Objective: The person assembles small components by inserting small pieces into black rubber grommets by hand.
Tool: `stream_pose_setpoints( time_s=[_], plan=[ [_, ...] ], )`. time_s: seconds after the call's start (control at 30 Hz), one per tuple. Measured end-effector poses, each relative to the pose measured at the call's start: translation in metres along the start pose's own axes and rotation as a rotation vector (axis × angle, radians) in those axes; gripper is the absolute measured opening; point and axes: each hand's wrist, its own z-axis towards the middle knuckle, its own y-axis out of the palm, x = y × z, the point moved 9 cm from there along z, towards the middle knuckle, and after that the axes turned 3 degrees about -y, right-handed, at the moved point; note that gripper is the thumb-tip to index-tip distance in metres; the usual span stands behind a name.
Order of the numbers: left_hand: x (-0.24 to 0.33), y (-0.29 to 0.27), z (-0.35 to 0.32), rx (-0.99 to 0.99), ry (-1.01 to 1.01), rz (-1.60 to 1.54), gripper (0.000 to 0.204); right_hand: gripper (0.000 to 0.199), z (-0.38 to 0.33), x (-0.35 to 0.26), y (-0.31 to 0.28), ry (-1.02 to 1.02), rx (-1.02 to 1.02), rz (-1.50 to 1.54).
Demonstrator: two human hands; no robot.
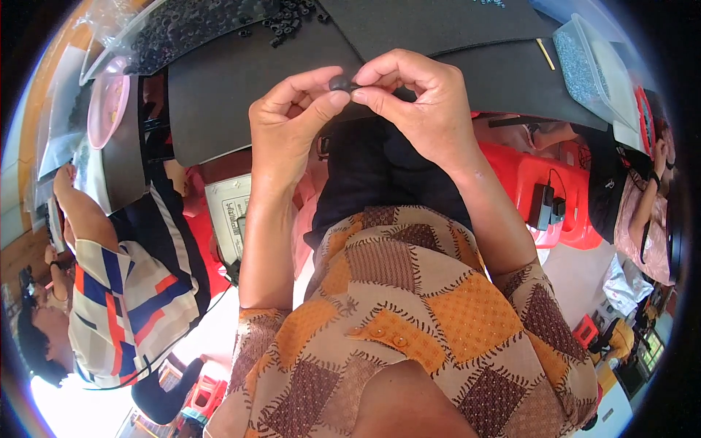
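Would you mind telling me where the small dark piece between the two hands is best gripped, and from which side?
Grip the small dark piece by its outer sides, fingertips coming in from left and right, probably: it is tiny and rounded, and the left hand and right hand already pinch it that way.

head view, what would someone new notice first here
At top centre, the left hand and right hand meet over the dark work mat, pinching a small dark ring-shaped part between their fingertips. Up at the top left lies a heap of similar small black parts beside a pink bowl. At the left edge sits a co-worker in a striped top.
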Motion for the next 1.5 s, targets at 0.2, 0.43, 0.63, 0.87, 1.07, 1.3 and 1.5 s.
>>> stream_pose_setpoints(
  time_s=[0.2, 0.43, 0.63, 0.87, 1.07, 1.3, 1.5],
  plan=[
    [0.011, 0.000, -0.002, -0.024, 0.072, 0.162, 0.026, 0.015, -0.001, -0.001, 0.001, -0.036, 0.008, -0.020],
    [0.015, 0.006, -0.003, -0.034, 0.098, 0.236, 0.025, 0.015, -0.004, 0.012, 0.007, 0.060, -0.014, 0.036],
    [0.018, 0.008, -0.001, -0.027, 0.158, 0.353, 0.023, 0.014, -0.004, 0.013, 0.009, 0.034, -0.053, 0.034],
    [0.012, 0.009, 0.003, -0.015, 0.243, 0.450, 0.021, 0.014, -0.003, 0.019, 0.008, 0.091, -0.061, -0.040],
    [0.019, 0.020, 0.000, -0.010, 0.287, 0.610, 0.020, 0.015, -0.003, 0.014, 0.006, -0.069, -0.048, -0.331],
    [0.022, 0.029, -0.002, 0.009, 0.277, 0.644, 0.018, 0.017, -0.008, 0.017, -0.001, -0.036, -0.028, -0.356],
    [0.027, 0.035, -0.005, 0.023, 0.459, 0.688, 0.018, 0.015, -0.009, 0.011, -0.004, -0.036, -0.037, -0.375]
  ],
)
